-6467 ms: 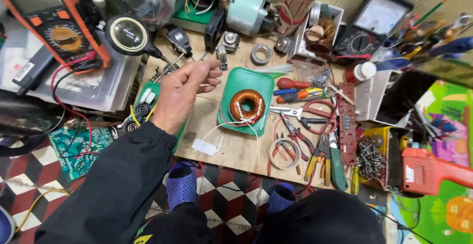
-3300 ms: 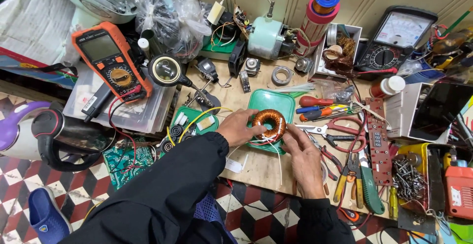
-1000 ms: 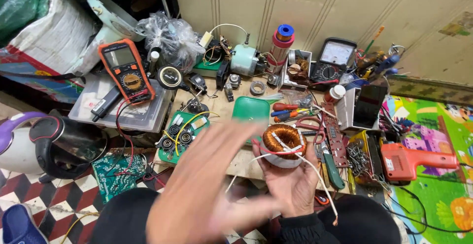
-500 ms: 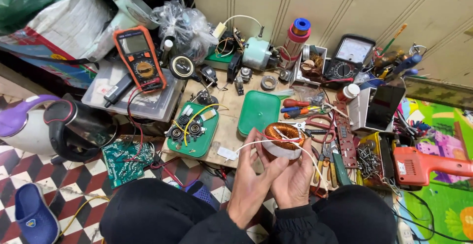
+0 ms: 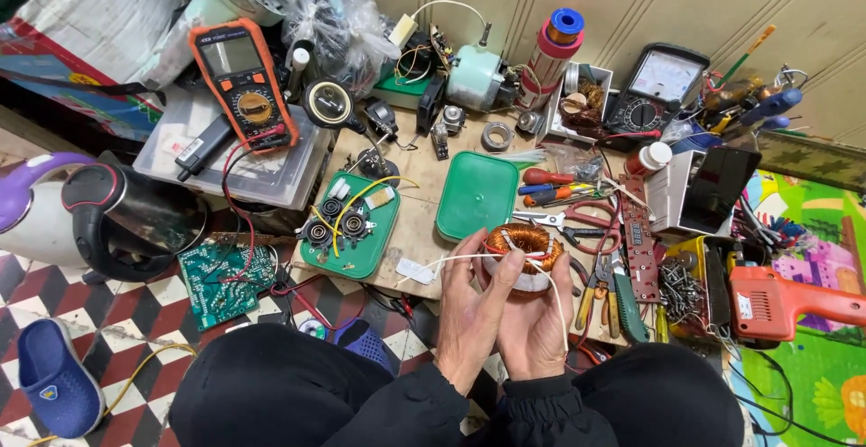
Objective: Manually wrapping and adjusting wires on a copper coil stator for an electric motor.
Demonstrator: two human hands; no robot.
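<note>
Copper coil (image 5: 523,241): clamped in our left hand (image 5: 471,313) and right hand (image 5: 534,325) above counter (image 5: 417,230); we keep white leads (image 5: 451,260) untangled, grip steady.

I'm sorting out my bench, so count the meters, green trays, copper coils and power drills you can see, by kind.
Meters: 2, the orange digital meter and the black analog meter
Green trays: 2, the empty tray and the parts tray
Copper coils: 1, the coil held in both hands
Power drills: 1, the orange drill
Total: 6

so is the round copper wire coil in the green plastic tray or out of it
Out: both hands, left hand and right hand, hold the copper coil below the bare green tray.
</note>
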